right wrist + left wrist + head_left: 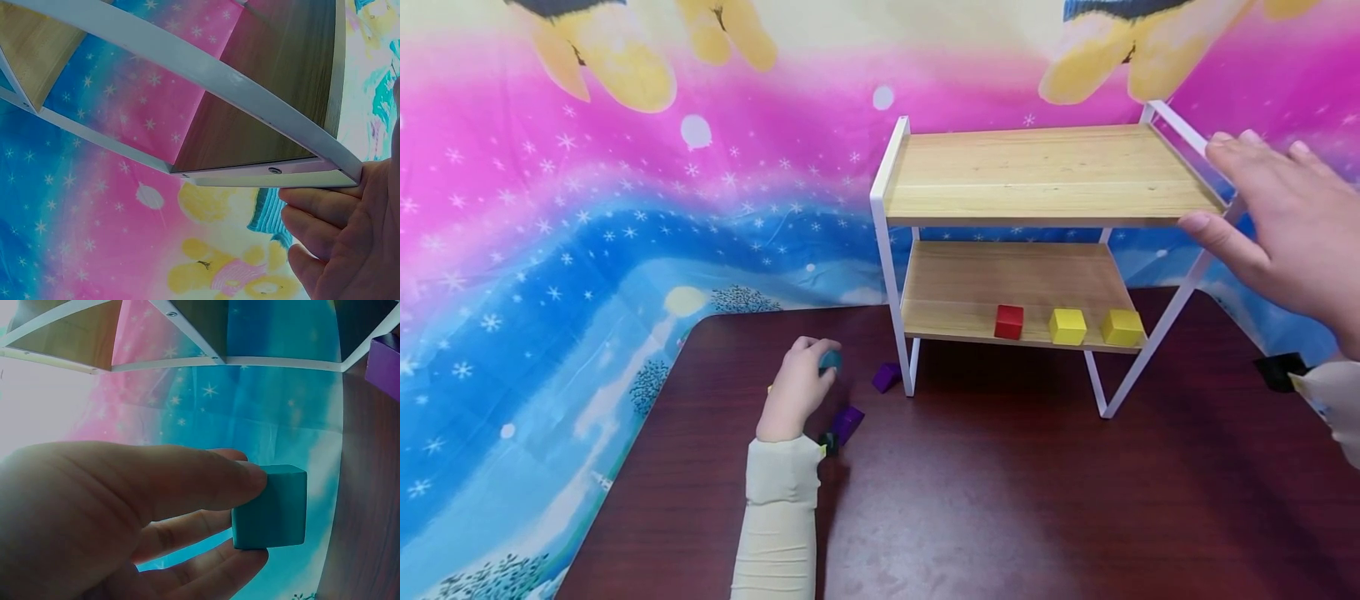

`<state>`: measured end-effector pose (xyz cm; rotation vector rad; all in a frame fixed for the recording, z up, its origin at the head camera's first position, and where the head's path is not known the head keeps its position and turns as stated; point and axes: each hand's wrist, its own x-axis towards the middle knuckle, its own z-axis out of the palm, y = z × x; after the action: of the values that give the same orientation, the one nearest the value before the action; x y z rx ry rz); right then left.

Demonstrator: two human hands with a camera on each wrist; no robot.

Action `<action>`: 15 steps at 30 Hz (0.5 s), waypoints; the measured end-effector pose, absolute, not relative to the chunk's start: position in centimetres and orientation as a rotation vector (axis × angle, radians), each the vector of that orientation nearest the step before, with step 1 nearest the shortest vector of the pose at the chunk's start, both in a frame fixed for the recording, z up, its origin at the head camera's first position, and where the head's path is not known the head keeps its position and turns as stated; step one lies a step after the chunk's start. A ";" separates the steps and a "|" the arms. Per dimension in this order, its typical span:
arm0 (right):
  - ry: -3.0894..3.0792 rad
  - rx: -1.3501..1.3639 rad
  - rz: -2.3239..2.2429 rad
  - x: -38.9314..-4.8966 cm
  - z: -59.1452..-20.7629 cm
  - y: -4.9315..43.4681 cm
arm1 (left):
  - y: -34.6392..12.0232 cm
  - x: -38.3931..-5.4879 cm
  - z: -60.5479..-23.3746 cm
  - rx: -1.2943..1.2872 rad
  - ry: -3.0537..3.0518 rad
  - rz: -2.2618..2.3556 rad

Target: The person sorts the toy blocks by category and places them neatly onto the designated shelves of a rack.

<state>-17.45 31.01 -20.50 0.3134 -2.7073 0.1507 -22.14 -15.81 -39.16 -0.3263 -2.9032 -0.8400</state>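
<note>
left hand [793, 390] pinching a smooth teal cube [275, 512], right hand [1292, 221] straight-fingered against a white-framed, wood-grained shelf [1045, 171]

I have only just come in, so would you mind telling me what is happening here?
Someone's left hand has a teal block in its grip, to the left of a two-tier shelf unit. The right hand is at the unit's upper right side. A red block and two yellow blocks sit along the lower board, while two purple blocks lie on the table.
</note>
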 end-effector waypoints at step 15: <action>-2.714 0.322 0.157 -17.6 -20.5 31.2 | -15.2 -21.3 -38.4 -0.385 -2.862 -0.813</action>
<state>-17.56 31.16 -20.55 0.3223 -2.7142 0.1573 -21.31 -15.20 -38.43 -0.3846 -2.8621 -0.8128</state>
